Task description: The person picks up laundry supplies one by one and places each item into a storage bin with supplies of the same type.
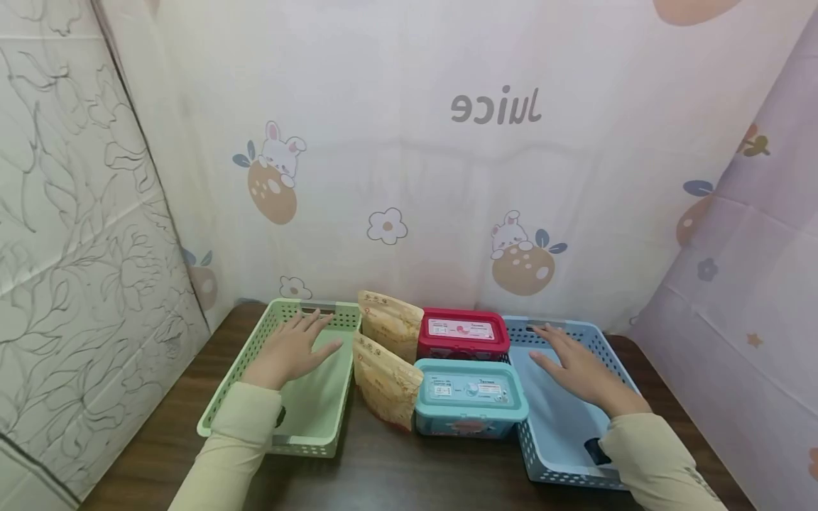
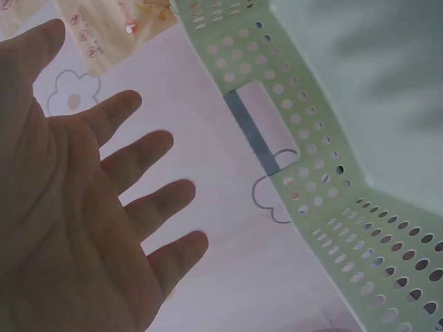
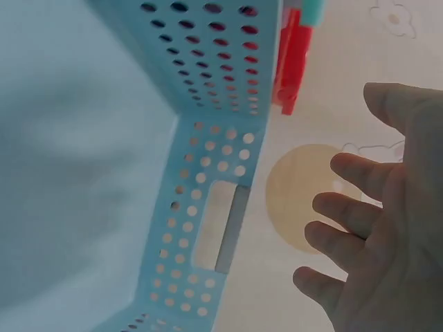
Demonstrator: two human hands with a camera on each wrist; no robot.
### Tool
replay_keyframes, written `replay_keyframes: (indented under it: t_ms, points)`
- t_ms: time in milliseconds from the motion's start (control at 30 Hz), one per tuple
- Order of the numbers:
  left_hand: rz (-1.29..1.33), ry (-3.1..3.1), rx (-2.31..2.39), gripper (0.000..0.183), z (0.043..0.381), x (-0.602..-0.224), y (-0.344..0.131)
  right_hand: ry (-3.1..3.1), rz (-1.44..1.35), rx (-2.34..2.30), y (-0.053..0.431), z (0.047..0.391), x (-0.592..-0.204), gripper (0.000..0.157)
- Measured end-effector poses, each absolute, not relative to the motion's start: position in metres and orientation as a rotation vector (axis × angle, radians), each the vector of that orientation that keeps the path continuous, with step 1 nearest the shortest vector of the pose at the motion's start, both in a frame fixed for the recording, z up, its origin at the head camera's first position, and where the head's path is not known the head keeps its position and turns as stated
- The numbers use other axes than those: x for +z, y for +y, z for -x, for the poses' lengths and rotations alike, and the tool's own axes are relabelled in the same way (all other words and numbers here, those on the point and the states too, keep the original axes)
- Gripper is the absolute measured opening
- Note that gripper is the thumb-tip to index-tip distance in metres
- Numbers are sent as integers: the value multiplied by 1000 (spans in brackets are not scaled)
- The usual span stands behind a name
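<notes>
Over the green basket [image 1: 319, 408] on the left hovers my left hand [image 1: 290, 351], its fingers spread and holding nothing. My right hand [image 1: 578, 372] is likewise spread above the blue basket [image 1: 556, 426] on the right, with nothing in it. Between the baskets stand two yellowish pouches [image 1: 386, 383] on the left, one behind the other. Beside them are a teal lidded box [image 1: 469, 394] in front and a red lidded box [image 1: 463, 332] behind. In the wrist views, both palms are apart from the perforated basket walls.
A dark wooden table [image 1: 396, 475] bears everything. Behind it hangs a pale curtain [image 1: 409, 177] with rabbit and fruit prints. Patterned cloth [image 1: 83, 213] also closes off the left side, and more cloth [image 1: 754, 284] the right.
</notes>
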State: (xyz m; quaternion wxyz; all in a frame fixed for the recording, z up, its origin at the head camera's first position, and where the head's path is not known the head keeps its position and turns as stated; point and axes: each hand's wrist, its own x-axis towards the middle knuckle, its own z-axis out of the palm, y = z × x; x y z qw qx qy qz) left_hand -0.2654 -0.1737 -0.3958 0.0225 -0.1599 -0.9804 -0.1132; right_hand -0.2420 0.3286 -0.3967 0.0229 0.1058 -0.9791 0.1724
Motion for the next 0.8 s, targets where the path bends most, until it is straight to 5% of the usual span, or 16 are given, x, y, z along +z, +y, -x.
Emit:
replay_keyframes:
  t_ms: [800]
  points:
    - [776,-3001,-960,71,265,-393,-174,-2992,-513,1031,293,220,-377,61]
